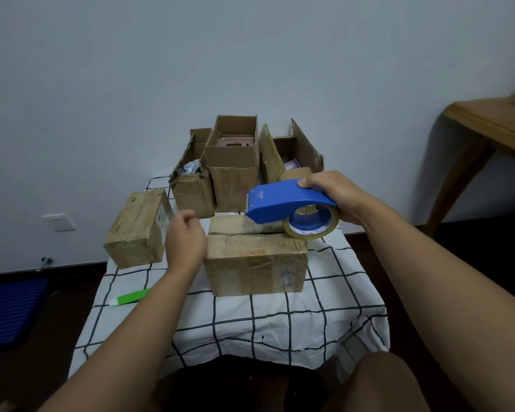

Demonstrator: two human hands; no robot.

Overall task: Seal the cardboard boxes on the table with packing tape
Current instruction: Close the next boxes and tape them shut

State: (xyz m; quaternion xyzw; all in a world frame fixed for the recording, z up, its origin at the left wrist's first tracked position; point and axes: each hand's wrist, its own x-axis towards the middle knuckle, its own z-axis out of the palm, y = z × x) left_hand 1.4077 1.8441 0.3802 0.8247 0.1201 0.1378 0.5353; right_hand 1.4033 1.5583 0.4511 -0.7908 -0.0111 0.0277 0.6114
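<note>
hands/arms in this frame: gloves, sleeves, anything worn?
Nothing worn that shows. The left hand and right hand are bare: no gloves, and no rings visible. Both forearms are bare up to the frame edge, with no sleeve, watch, band, cable or marker in view. The upper arms are out of frame, so a short sleeve higher up cannot be ruled out.

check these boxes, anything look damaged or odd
Yes. The back-left open box is battered: its near corner is crushed and torn and its walls lean. The closed box on the left sits skewed, overhanging the table edge. A green-and-white pen lies loose nearby.
</note>
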